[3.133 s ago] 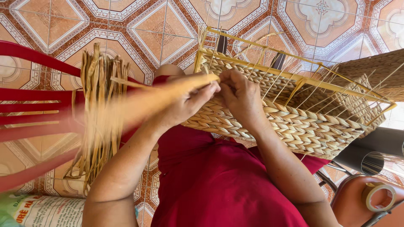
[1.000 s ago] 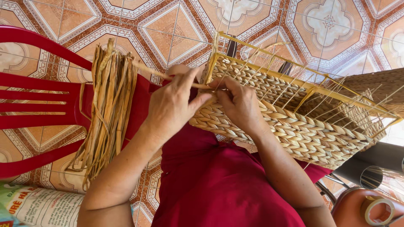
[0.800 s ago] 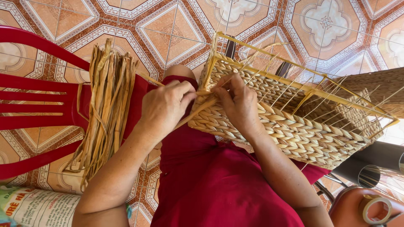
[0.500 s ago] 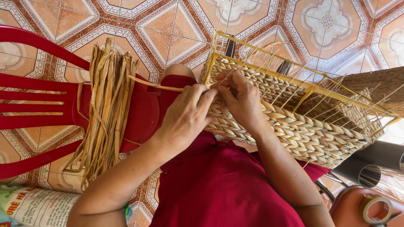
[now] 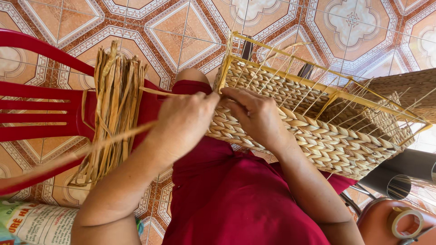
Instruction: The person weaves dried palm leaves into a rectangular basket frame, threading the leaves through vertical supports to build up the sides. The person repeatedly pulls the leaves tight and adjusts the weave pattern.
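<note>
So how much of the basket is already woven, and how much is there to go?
The basket's lower side is covered in braided rows, so that part looks done. Both hands work at its near corner: the left hand pulls a straw strand, the right hand presses on the weave. Above, the yellow wire frame is bare, so the upper rows are left. A bundle of dried straw waits on the red chair.

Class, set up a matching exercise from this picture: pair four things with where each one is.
Things:
1. half-woven straw basket on a yellow wire frame
2. bundle of dried straw strands
3. roll of clear tape
4. red plastic chair

Places:
A. lower right corner
B. on the lap
C. on the chair seat
D. left, on the tiled floor

Pairs: 1-B, 2-C, 3-A, 4-D
</note>
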Available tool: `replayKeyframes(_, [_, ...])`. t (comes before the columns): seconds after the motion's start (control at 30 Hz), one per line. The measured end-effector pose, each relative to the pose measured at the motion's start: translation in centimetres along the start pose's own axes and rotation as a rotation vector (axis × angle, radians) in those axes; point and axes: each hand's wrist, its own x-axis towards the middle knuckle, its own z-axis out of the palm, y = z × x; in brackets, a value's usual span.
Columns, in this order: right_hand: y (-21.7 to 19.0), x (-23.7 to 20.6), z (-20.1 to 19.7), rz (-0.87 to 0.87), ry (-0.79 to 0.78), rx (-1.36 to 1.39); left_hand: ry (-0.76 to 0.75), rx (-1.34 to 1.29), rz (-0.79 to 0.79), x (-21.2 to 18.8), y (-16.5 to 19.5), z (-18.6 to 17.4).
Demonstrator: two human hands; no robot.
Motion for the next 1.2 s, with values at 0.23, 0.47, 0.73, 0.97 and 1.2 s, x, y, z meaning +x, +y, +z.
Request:
replayKeyframes(0.23, [1.1,1.4,1.9,0.088,-0.022,0.001,0.65,0.041,0.192,-1.1,-1.6,-3.2])
replayKeyframes(0.47, [1.9,0.9,3.1,0.061,0.103,-0.016,0.616,0.043,0.131,-0.8,-1.4,1.4])
replayKeyframes(0.73, [1.2,0.0,4.4,0.215,0.216,0.067,0.442,-0.606,0.074,-0.5,-3.0,4.3])
replayKeyframes(0.97, [1.1,-0.2,4.9,0.067,0.281,-0.089,0.186,-1.488,-0.054,3.2,-4.6,6.5])
replayKeyframes(1.2, [0.4,-0.8,5.3,0.056,0.123,-0.22,0.077,-1.596,-0.094,4.1,-4.4,6.9])
